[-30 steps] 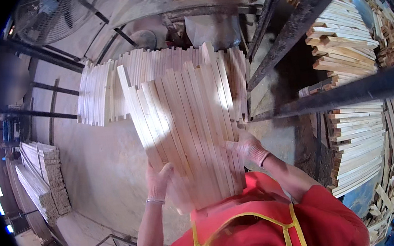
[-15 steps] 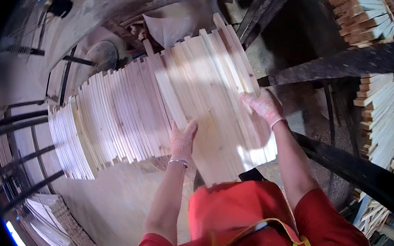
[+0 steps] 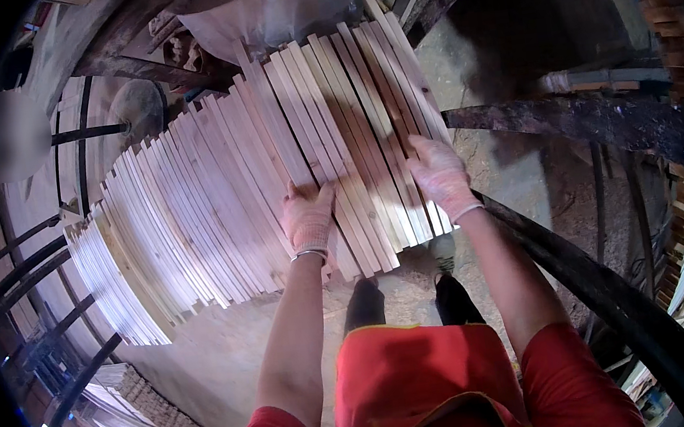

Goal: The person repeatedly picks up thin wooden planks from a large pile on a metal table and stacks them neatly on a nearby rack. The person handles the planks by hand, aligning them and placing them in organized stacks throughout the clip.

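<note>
Long pale wooden strips [image 3: 214,203] lie side by side in a wide row in front of me. At its right end, a group of strips [image 3: 342,137] has dark gaps between them. My left hand [image 3: 309,217], in a pale work glove, grips the group's left part, thumb on top and apart from the fingers. My right hand [image 3: 441,175], gloved alike, grips the strips near the right edge, its thumb and a finger showing on top. The undersides of both hands are hidden.
Dark metal bars [image 3: 585,122] run along the right, with stacked wood beyond. Another wood stack [image 3: 157,403] stands at the lower left. More dark bars [image 3: 35,257] are on the left. A translucent plastic sheet [image 3: 277,10] lies behind the strips. My feet show below.
The group of strips between my hands has moved from near my body away from me, against the row. Gaps have opened between its strips. The view has shifted.
</note>
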`<move>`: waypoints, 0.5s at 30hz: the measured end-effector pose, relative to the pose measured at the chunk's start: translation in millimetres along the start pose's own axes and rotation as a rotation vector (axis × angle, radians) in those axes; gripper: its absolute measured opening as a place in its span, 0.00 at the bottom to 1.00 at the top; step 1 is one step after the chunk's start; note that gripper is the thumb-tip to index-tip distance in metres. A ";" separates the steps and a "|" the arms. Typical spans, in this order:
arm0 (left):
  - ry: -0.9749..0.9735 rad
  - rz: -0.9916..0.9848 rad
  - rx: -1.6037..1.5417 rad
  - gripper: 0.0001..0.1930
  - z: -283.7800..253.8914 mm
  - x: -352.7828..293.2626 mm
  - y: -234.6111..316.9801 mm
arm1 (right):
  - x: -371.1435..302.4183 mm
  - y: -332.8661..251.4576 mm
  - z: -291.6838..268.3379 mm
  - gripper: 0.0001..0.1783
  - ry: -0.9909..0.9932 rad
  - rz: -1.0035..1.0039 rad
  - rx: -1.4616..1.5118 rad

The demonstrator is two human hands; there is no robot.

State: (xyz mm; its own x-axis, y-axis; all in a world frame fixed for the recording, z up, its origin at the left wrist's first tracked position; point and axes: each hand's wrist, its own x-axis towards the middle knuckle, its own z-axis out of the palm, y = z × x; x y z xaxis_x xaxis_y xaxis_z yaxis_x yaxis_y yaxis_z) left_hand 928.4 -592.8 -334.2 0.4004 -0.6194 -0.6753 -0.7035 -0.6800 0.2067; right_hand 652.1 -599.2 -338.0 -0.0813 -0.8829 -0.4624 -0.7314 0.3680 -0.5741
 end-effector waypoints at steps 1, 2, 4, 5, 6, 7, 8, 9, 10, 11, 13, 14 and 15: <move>0.004 -0.017 -0.004 0.57 3.3 -0.7 -1.3 | -3.1 -22.1 -4.1 0.33 -0.033 -0.017 -0.059; 0.010 -0.022 -0.009 0.57 6.2 1.2 0.4 | -3.1 -29.9 -6.3 0.33 -0.054 -0.032 -0.118; 0.024 -0.005 -0.007 0.57 10.3 6.0 -11.8 | 13.4 -20.1 0.3 0.33 0.131 0.066 -0.050; 0.027 0.005 -0.009 0.57 13.8 8.0 -15.2 | 22.1 -12.6 -1.7 0.33 0.196 0.187 0.048; 0.017 0.009 -0.008 0.57 12.6 6.2 -10.7 | 26.4 -0.7 -0.6 0.33 0.261 0.311 0.147; 0.008 0.012 -0.007 0.57 10.6 4.3 -6.5 | 26.6 10.9 5.5 0.32 0.300 0.320 0.079; 0.003 0.009 -0.012 0.57 9.3 4.3 -5.2 | 26.3 15.9 8.5 0.31 0.282 0.408 0.091; 0.015 0.007 -0.013 0.57 11.0 4.7 -6.7 | 24.2 21.0 11.5 0.31 0.263 0.496 0.102; 0.026 0.005 -0.014 0.57 12.9 4.3 -8.6 | 22.2 25.5 15.1 0.31 0.244 0.584 0.114; 0.043 -0.002 -0.011 0.57 13.0 4.9 -12.8 | 17.8 10.7 10.9 0.33 0.197 0.605 0.173; 0.036 0.058 -0.032 0.57 16.5 8.7 -14.2 | 20.1 16.8 22.9 0.37 0.188 0.387 0.512; 0.031 0.086 -0.035 0.57 17.9 8.6 -15.9 | 17.6 21.3 25.0 0.38 0.180 0.279 0.682; 0.052 0.110 -0.040 0.54 17.4 8.6 -18.5 | 17.9 28.5 20.3 0.43 0.189 0.240 0.475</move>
State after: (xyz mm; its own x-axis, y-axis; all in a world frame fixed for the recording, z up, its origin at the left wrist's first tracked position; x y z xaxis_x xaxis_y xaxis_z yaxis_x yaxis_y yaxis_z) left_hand 934.7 -578.7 -356.2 0.3522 -0.7101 -0.6097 -0.7212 -0.6211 0.3067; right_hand 643.6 -598.5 -376.4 -0.3597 -0.7790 -0.5136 -0.2961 0.6173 -0.7289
